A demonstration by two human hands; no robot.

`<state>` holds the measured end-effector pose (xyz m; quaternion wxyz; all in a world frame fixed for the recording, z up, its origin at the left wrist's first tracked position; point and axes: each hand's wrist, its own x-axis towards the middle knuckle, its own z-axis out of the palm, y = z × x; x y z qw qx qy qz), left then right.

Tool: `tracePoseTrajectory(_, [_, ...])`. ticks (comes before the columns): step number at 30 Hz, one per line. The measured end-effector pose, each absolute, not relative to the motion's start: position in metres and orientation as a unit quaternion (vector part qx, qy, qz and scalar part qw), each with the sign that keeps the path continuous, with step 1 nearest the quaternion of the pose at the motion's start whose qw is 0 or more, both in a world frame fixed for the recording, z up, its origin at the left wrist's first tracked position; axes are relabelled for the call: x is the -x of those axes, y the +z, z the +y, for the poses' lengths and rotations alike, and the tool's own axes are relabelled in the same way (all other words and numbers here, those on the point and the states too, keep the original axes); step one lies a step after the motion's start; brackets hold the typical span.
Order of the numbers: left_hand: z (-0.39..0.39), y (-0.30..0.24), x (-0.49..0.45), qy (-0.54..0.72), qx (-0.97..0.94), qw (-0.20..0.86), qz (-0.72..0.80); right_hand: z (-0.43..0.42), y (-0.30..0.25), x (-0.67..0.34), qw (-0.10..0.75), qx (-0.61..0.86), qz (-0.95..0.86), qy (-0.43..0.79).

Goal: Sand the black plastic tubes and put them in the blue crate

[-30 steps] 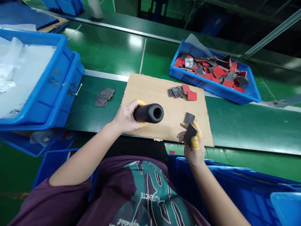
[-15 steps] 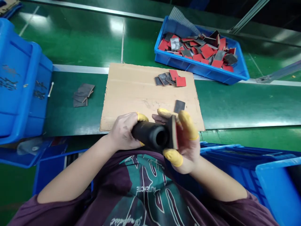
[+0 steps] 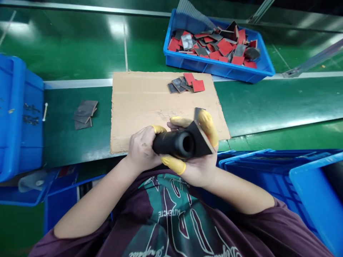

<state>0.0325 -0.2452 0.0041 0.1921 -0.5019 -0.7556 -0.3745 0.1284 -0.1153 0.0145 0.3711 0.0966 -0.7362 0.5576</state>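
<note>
Left hand (image 3: 141, 148) closed around the black foam tube (image 3: 173, 144), held above the near edge of the cardboard sheet (image 3: 150, 100); right hand (image 3: 199, 171) curled, yellow-cotted fingers (image 3: 207, 126) pinching a dark square pad (image 3: 200, 139) against the tube's right end.

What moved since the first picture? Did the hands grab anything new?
The right hand moved in toward the left hand, which holds the black tube. It brought its dark square pad up against the tube. Neither hand let go. The cardboard sheet, the small pile of squares on it and the blue bin stayed put.
</note>
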Motion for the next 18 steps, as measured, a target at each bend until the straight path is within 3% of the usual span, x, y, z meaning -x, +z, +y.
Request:
tracePoseTrajectory(6, [-0.238, -0.014, -0.041, -0.339, 0.466, 0.254, -0.777, -0.098, 0.015, -0.131, 0.303, -0.044, -0.727, 0.614])
tracePoseTrajectory(12, [-0.253, -0.018, -0.025, -0.260, 0.478, 0.046, -0.838, -0.065, 0.001, -0.133, 0.258, 0.046, -0.690, 0.675])
tracePoseTrajectory(18, [-0.262, -0.007, -0.008, -0.007, 0.380, 0.020, -0.925, -0.038, -0.023, -0.125, 0.246, 0.250, -0.549, 0.759])
